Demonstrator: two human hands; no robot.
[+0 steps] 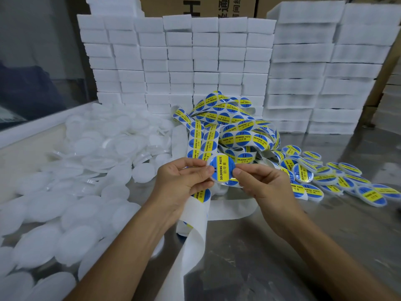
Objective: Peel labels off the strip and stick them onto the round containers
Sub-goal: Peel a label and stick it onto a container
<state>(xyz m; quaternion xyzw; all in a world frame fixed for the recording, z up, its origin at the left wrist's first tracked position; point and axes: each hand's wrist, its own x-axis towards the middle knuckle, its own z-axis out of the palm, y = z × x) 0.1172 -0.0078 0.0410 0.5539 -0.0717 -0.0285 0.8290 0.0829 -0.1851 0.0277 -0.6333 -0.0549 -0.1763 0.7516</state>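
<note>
Both forearms reaching in; left hand [184, 181] and right hand [262, 183] pinching one round container [221, 170] between them, label [223, 169] already on its face, long axis upright. Label strip [201, 198] trailing under left palm.

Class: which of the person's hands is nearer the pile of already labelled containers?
Right. The right hand is beside the labelled pile; the left hand lies farther, towards the plain white containers.
</note>
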